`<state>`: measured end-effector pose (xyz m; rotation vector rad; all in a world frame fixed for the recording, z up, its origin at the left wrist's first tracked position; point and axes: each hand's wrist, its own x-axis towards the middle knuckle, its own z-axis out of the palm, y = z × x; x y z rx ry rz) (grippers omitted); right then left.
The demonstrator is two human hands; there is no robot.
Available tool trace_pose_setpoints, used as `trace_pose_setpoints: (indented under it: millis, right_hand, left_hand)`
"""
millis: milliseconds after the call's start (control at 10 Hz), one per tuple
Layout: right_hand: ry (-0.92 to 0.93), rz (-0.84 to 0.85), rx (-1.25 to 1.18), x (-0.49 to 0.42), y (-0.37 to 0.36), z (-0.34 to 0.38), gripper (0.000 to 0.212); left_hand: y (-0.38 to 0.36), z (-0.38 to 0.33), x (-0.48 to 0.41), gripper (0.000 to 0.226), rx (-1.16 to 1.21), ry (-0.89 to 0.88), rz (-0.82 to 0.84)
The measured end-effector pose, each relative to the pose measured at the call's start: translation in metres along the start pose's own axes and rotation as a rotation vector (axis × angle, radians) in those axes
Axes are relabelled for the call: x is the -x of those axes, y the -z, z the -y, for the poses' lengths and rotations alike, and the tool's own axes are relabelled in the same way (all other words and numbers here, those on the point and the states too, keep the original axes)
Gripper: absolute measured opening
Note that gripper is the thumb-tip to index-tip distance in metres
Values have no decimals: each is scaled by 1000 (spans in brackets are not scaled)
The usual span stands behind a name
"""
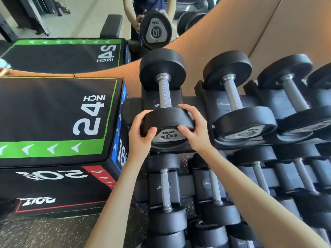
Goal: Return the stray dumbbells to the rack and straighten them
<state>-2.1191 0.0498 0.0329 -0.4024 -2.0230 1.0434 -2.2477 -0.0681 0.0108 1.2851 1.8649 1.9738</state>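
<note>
Head view: the rack (194, 102) holds the 10 dumbbell (164, 93) in its top left cradle (148, 100); left hand (141, 134) and right hand (196, 130) both clasp its near head; a careless twist could roll it off, or trap the right hand against the neighbouring dumbbell (232, 93).

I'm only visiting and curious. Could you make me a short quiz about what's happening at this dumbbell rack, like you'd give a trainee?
1. True or false: the left hand and the right hand both grip the near head of the leftmost top-row dumbbell.
2. Which number is printed largest on top of the padded box beside the rack? A) 12 B) 24 C) 36
3. Fill in: the held dumbbell's end cap reads ___.
Key: 1 true; 2 B; 3 10.
</note>
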Motion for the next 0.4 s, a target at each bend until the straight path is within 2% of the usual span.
trace_pose_setpoints:
  millis: [100, 200, 300, 400]
  right_hand:
    - [-90, 98, 90, 9, 14, 11, 52]
    - [-93, 188, 269, 18, 36, 26, 55]
    - [44, 167, 525, 26, 66, 49, 58]
    - [145, 61, 734, 41, 101, 63, 57]
  left_hand:
    - [12, -11, 1, 52, -128, 55, 110]
    - [15, -31, 1, 64, -218, 45, 151]
    - [12, -56, -1, 64, -280, -7, 175]
    - [-2, -81, -2, 63, -315, -59, 211]
